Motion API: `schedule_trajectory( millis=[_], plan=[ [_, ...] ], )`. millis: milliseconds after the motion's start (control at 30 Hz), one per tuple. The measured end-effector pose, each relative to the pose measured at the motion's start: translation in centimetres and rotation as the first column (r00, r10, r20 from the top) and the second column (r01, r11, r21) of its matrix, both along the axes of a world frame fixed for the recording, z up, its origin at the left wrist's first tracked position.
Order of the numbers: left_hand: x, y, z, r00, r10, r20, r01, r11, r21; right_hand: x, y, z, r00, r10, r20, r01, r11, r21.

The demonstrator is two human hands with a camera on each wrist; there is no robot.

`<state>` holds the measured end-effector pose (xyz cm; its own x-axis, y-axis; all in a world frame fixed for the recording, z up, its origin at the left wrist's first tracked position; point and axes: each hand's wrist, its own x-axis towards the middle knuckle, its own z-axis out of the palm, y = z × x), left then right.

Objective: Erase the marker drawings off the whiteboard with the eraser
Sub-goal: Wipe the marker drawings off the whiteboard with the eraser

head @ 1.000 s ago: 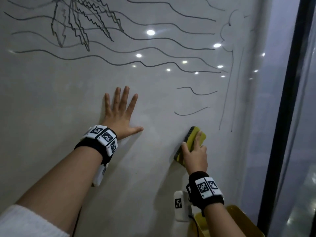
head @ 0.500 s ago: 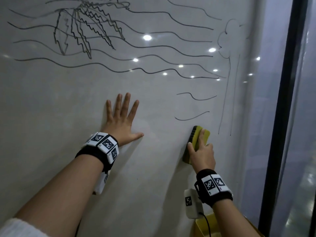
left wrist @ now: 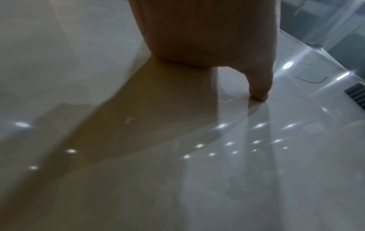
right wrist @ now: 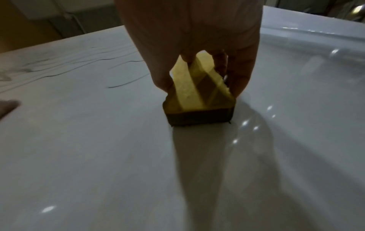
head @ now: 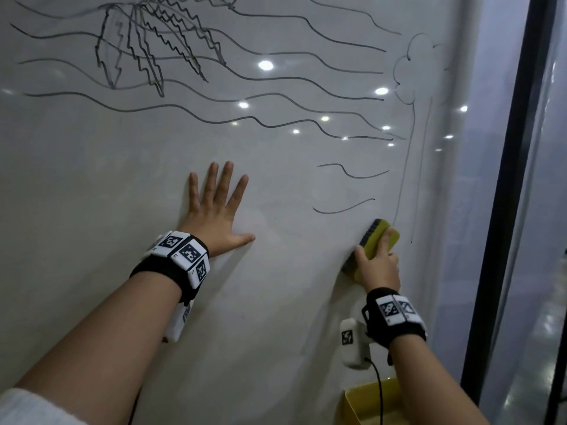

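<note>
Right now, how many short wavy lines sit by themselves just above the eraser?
2. The upper short line and the lower short line lie stacked above the eraser, left of the tall vertical strokes.

L hand (head: 214,216) flat, fingers spread, R hand (head: 379,266) curled, gripping

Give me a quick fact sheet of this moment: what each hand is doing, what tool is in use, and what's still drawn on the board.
Left hand: flat on the whiteboard, fingers spread
Right hand: grips the eraser
Eraser: yellow with a dark pad, pressed to the board
Nearest marks: two short wavy lines just above the eraser, two long vertical lines at its right
Still drawn: long wavy lines, zigzag sketch, cloud outline
Below: yellow box
</note>
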<state>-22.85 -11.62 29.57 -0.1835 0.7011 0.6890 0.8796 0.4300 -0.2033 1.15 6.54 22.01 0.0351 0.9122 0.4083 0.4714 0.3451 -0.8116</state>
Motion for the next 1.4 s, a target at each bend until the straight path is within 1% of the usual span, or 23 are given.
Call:
schedule_trajectory(
  millis=[67, 133, 200, 267, 333, 400, 467, 567, 600, 700, 767, 800, 867, 933, 967, 1000, 1067, 1133, 1167, 1200, 1300, 1333, 1400],
  plan=[
    [0.0, 0.0, -0.1, 1.000, -0.007, -0.001, 0.007, 1.000, 0.005, 1.1, 1.0, 0.7, 0.994, -0.015, -0.105, 0.005, 0.996, -0.094],
    [-0.1, -0.1, -0.1, 1.000, -0.001, -0.007, 0.001, 1.000, 0.006, 0.9, 0.5, 0.8, 0.995, -0.007, -0.097, -0.002, 0.996, -0.094],
    [-0.1, -0.1, -0.1, 1.000, -0.009, -0.013, 0.009, 1.000, 0.014, -0.7, -1.2, 0.4, 1.000, 0.028, 0.012, -0.028, 0.999, 0.026],
    [-0.1, -0.2, -0.1, 1.000, -0.006, -0.013, 0.007, 1.000, 0.017, -2.4, -2.7, -0.2, 0.988, 0.045, 0.145, -0.070, 0.983, 0.169],
    [0.0, -0.1, -0.2, 1.000, 0.004, -0.006, -0.004, 1.000, 0.014, -3.0, -3.1, -0.1, 0.980, 0.034, 0.194, -0.078, 0.972, 0.221],
    [0.0, -0.1, -0.2, 1.000, 0.005, 0.002, -0.005, 1.000, 0.009, -2.2, -2.2, 1.1, 0.988, 0.011, 0.157, -0.042, 0.979, 0.200],
    [-0.1, 0.0, -0.2, 1.000, -0.001, -0.002, 0.001, 1.000, 0.015, -1.1, -1.0, 2.9, 0.997, -0.002, 0.074, -0.008, 0.990, 0.142],
    [-0.1, -0.1, -0.2, 1.000, -0.015, -0.008, 0.015, 1.000, 0.024, -1.0, -0.5, 4.8, 1.000, 0.000, -0.018, 0.002, 0.997, 0.082],
    [-0.2, -0.1, -0.2, 1.000, -0.021, -0.010, 0.021, 0.999, 0.030, -1.4, -1.1, 4.8, 1.000, 0.008, -0.011, -0.007, 0.996, 0.086],
    [-0.2, -0.2, -0.2, 1.000, -0.020, -0.017, 0.020, 0.999, 0.032, -2.6, -2.4, 3.3, 0.994, 0.019, 0.108, -0.038, 0.983, 0.179],
    [-0.1, -0.2, -0.2, 1.000, -0.011, -0.010, 0.012, 1.000, 0.024, -2.3, -2.4, 2.9, 0.987, 0.012, 0.162, -0.047, 0.975, 0.219],
    [-0.1, -0.2, -0.1, 1.000, -0.008, -0.007, 0.008, 1.000, 0.022, -1.8, -2.0, 3.2, 0.987, 0.008, 0.161, -0.044, 0.975, 0.216],
    [0.0, -0.1, -0.1, 1.000, -0.009, -0.001, 0.009, 1.000, 0.020, -1.0, -1.4, 4.1, 0.993, 0.009, 0.114, -0.028, 0.985, 0.171],
    [0.1, -0.2, 0.0, 1.000, -0.015, 0.004, 0.015, 1.000, 0.019, -1.4, -1.5, 4.6, 0.999, 0.024, 0.047, -0.029, 0.992, 0.121],
    [0.2, -0.2, 0.0, 1.000, -0.014, 0.005, 0.013, 1.000, 0.017, -2.0, -2.1, 4.5, 0.999, 0.032, 0.034, -0.036, 0.992, 0.121],
    [0.2, -0.2, 0.0, 1.000, -0.008, 0.005, 0.008, 1.000, 0.014, -2.8, -2.9, 4.2, 0.998, 0.038, 0.045, -0.044, 0.989, 0.141],
    [0.3, -0.3, 0.0, 1.000, -0.001, 0.005, 0.001, 1.000, 0.006, -4.1, -4.1, 3.2, 0.992, 0.046, 0.118, -0.072, 0.973, 0.220],
    [0.4, -0.4, 0.0, 1.000, 0.008, 0.006, -0.008, 1.000, -0.004, -4.2, -4.5, 2.4, 0.981, 0.037, 0.192, -0.091, 0.955, 0.281],
    [0.4, -0.4, 0.0, 1.000, 0.016, 0.006, -0.016, 1.000, -0.008, -4.0, -4.5, 2.4, 0.979, 0.032, 0.202, -0.090, 0.954, 0.285],
    [0.4, -0.4, 0.1, 1.000, 0.023, 0.009, -0.023, 1.000, -0.012, -3.9, -4.3, 2.4, 0.981, 0.026, 0.195, -0.079, 0.959, 0.272],
    [0.6, -0.5, 0.2, 0.999, 0.035, 0.019, -0.034, 0.999, -0.026, -5.0, -5.0, 2.6, 0.994, 0.043, 0.105, -0.064, 0.976, 0.207],
    [0.6, -0.5, 0.2, 0.999, 0.042, 0.019, -0.041, 0.999, -0.034, -5.8, -5.7, 2.6, 0.992, 0.050, 0.114, -0.075, 0.972, 0.225],
    [0.7, -0.5, 0.2, 0.998, 0.056, 0.016, -0.056, 0.997, -0.047, -7.0, -6.9, 2.0, 0.971, 0.051, 0.232, -0.130, 0.933, 0.335]
  ],
)
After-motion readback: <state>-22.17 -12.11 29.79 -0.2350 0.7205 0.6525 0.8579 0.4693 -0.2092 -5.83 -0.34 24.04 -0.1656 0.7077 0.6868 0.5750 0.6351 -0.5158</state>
